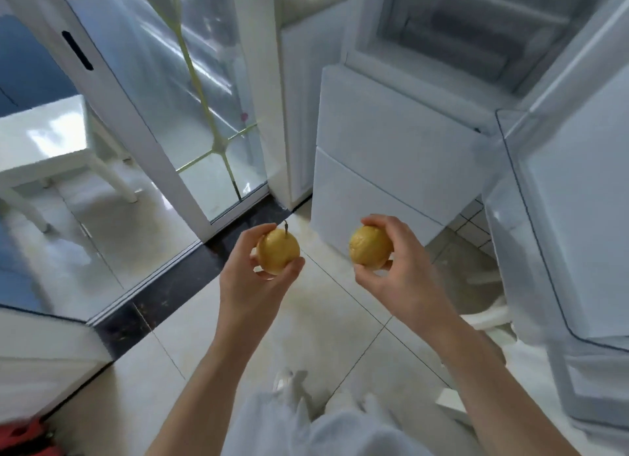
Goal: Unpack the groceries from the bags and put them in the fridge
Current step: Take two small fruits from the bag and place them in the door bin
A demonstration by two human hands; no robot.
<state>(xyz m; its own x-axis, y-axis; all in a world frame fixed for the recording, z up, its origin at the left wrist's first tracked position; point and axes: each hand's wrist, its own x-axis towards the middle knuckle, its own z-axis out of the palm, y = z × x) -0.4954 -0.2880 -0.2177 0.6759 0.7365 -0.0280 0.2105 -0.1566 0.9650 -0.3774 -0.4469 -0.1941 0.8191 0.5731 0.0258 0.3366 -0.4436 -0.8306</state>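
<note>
My left hand [253, 285] grips a round yellow pear with a short stem [277, 250], held above the tiled floor. My right hand [396, 268] grips a second yellow pear [369, 244] at about the same height, a short gap to the right. The white fridge [391, 156] stands ahead and to the right. Its upper compartment [469, 37] is open, and its open door [565, 200] swings out on the right. The lower drawers of the fridge are closed. No grocery bag is clearly in view.
A sliding glass door with a white frame [163, 122] stands to the left of the fridge, above a dark threshold strip [163, 285]. A white stool [44, 149] sits at the far left. Something red [23, 438] lies at the bottom left corner.
</note>
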